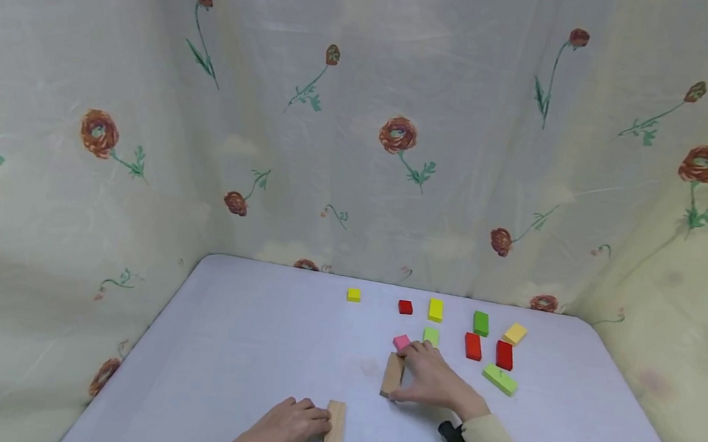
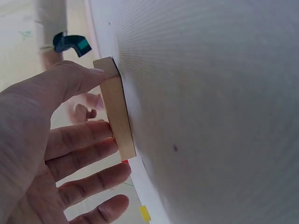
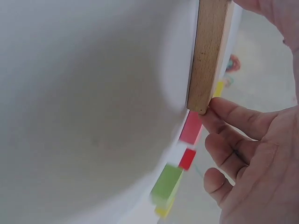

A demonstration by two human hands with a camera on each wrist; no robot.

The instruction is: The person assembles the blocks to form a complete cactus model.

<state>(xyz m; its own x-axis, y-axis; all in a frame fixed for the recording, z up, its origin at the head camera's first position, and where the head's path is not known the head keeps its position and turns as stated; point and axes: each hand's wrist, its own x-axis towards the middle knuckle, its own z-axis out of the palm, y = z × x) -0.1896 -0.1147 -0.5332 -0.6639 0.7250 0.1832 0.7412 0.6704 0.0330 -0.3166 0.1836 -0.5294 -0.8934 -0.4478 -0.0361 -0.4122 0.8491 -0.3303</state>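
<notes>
Wooden, the nearer block [image 1: 335, 434] lies on the table [image 1: 238, 338], touched by the loosely spread left hand [image 1: 286, 431], perhaps for steadiness. The right hand [image 1: 436, 379] pinches the farther block [image 1: 392, 376] endwise, near a pink block [image 1: 400, 342], likely for control.

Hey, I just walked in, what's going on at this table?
On a white table, someone's left hand touches the nearer wooden block, and their right hand grips the farther wooden block by its ends, close to a pink block. Other colored blocks lie toward the back and right.
</notes>
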